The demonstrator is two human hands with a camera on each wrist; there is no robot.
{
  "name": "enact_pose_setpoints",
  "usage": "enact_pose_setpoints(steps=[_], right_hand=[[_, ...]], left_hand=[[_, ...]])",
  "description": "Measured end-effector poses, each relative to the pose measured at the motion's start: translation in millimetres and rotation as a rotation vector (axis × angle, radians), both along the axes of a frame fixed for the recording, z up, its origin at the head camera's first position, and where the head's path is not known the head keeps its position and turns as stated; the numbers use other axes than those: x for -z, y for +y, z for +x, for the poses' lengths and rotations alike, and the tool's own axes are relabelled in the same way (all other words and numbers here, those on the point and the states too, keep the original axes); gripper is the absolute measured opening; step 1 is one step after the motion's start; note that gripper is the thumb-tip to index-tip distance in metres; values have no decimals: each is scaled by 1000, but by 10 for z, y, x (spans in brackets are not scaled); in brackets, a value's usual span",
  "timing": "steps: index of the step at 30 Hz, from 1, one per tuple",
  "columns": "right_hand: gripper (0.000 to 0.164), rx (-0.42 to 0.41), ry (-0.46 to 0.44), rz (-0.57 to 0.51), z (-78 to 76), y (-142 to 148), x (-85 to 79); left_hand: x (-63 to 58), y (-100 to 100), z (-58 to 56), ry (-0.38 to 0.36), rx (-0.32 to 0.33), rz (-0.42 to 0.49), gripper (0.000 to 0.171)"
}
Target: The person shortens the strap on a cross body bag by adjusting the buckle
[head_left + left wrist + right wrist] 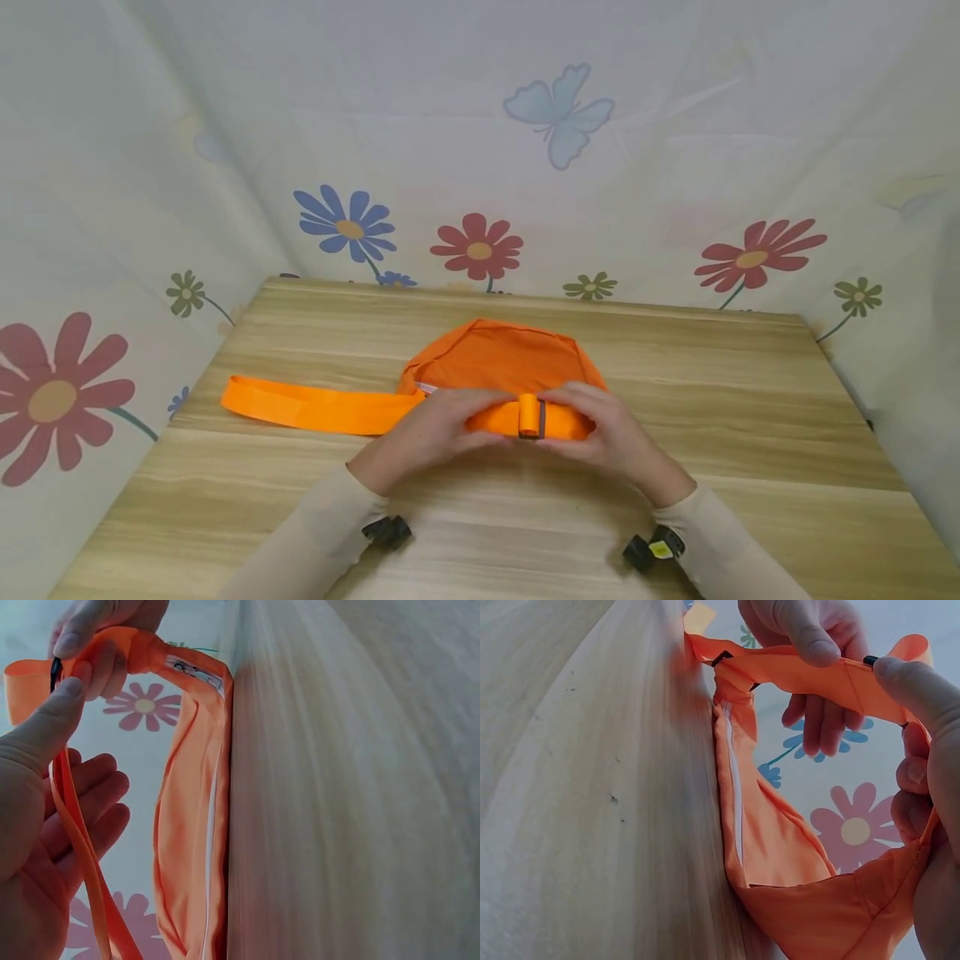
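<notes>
An orange waist bag (517, 354) lies on the table in front of me, its white zipper (736, 795) showing along one edge. Its orange strap (491, 419) is held up across the near side. On the strap sits a dark slider buckle (542, 419), with a loop of webbing standing up beside it. My left hand (446, 423) pinches the strap left of the buckle between thumb and fingers. From the other side my right hand (611, 425) grips the strap, thumb right by the buckle. Part of the strap is hidden behind the fingers.
A long loose length of strap (322, 408) stretches left over the wooden table (750, 400). Flower-printed white cloth (637, 192) rises behind and at both sides of the table. A small black camera is worn on each wrist.
</notes>
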State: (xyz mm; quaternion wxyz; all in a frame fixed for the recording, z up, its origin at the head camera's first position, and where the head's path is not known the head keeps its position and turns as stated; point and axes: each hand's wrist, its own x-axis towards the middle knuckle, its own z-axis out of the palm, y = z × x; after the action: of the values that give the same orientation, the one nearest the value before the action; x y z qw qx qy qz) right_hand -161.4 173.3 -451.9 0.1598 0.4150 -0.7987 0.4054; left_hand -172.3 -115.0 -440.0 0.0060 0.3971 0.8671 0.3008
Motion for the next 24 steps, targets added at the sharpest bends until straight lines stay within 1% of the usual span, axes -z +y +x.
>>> enact_pose_setpoints(steps=[3,7,14,19,24], right_hand=[[56,-6,9,-16,-15,7,10],[57,-8,-4,-25,-14,19,-2],[59,0,-63,-55,3,45,-43],[59,7,-98,-76,1,82,-60],[59,-3,-96,-76,-19,137,-68]], left_hand=[[-1,-15,5,26,-5,9,55],[-38,-31,26,39,-16,19,55],[-76,-85,29,52,-40,27,53],[-89,-194,30,57,-69,15,56],[-60,-347,30,50,-87,6,54]])
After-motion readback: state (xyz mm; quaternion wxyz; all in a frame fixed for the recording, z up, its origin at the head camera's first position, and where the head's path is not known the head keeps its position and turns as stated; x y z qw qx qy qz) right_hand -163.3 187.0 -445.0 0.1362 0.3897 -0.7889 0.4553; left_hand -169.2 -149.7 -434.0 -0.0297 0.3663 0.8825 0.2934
